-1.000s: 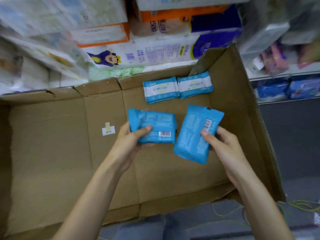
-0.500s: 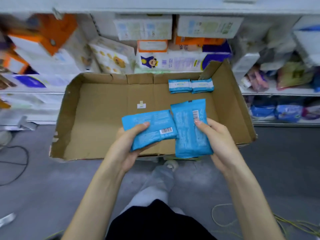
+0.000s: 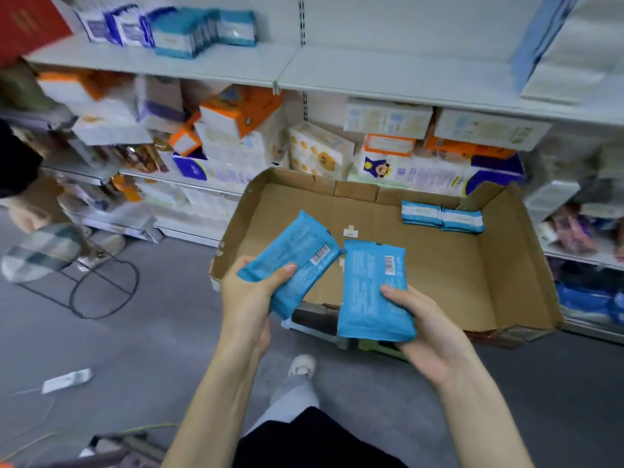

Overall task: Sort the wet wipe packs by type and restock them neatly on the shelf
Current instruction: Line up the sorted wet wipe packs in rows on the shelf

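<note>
Shelf (image 3: 216, 67) part-stocked | your left hand (image 3: 248, 298) grips first pack (image 3: 297, 261), right hand (image 3: 429, 332) grips second pack (image 3: 368, 292) | two packs (image 3: 442, 217) wait in box (image 3: 516, 265); shelve all four.

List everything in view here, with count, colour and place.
left-hand pack: one, blue, held at the box's near-left corner
right-hand pack: one, blue, held at the box's near edge
boxed packs: two, blue and white, side by side in the box's far right corner
cardboard box: one, brown, before the shelves
shelved wipe packs: several, blue and white, top shelf, left
tissue goods: many, orange and white, beneath that shelf
stool: one, checked cushion, far left
left hand: grips its pack
right hand: grips its pack
</note>
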